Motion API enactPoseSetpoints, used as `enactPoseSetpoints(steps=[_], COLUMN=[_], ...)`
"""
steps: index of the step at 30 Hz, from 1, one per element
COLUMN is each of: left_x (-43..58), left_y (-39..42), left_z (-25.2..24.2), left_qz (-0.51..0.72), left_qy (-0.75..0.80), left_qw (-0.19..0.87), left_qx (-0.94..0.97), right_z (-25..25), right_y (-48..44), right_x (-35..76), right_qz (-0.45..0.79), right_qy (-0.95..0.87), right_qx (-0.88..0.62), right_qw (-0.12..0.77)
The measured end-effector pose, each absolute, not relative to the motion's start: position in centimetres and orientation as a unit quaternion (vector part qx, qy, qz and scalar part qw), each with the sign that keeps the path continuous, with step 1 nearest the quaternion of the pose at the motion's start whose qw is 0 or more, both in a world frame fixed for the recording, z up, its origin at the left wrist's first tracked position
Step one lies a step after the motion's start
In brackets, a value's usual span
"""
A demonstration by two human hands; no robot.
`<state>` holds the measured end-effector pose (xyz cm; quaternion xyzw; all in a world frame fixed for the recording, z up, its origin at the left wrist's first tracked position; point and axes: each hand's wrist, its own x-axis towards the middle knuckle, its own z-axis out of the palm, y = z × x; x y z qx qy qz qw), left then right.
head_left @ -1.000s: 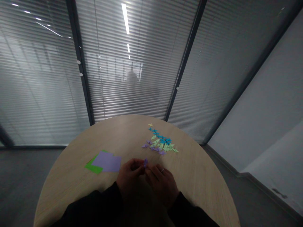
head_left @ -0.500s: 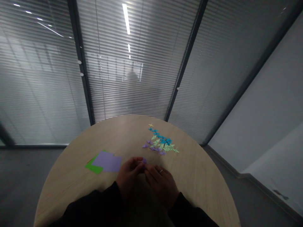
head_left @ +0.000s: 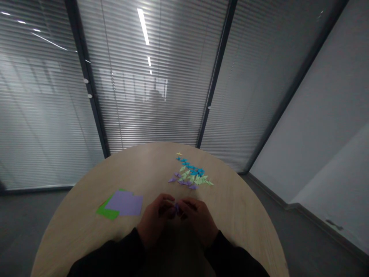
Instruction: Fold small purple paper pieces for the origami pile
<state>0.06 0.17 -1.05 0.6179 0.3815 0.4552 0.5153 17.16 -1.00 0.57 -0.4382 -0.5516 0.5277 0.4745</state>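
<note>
A small piece of folded purple paper [head_left: 177, 207] is pinched between my two hands near the front of the round table. On its left side, my left hand [head_left: 156, 217] has its fingers curled against it. My right hand [head_left: 197, 219] grips it from the right with thumb and fingers. Its shape is mostly hidden by my fingertips. Beyond my hands lie folded paper figures: purple ones [head_left: 172, 179], pale green ones [head_left: 191, 178], blue ones [head_left: 200, 171] and a yellow one [head_left: 179, 154].
Flat purple sheets [head_left: 123, 202] overlap green paper [head_left: 108, 211] left of my hands. The wooden table [head_left: 138, 161] has a curved edge. Glass panels with blinds [head_left: 155, 123] stand behind it, and a pale wall [head_left: 325, 127] is at the right.
The purple piece has moved slightly lower between my hands. My right hand has turned, its fingers now more curled around the paper. The whole view has shifted a little.
</note>
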Motion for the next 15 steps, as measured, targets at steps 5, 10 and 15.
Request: enactPoseSetpoints(steps=[5,10,15], left_x=[0.05,0.03,0.05], left_y=[0.01,-0.04,-0.35], left_z=[-0.71,-0.74,-0.53], left_qz=[0.452,0.448,0.438], left_qy=[0.390,0.374,0.372], left_qw=[0.520,0.510,0.504], left_qx=[0.611,0.632,0.644], right_z=[0.53,-0.20,-0.16], right_y=[-1.28,-1.16,-1.25], right_x=[16.94,17.09,17.16], right_qz=[0.585,0.611,0.638], right_qy=[-0.491,-0.460,-0.440], right_qx=[-0.431,-0.420,-0.413], right_qw=[0.479,0.489,0.478])
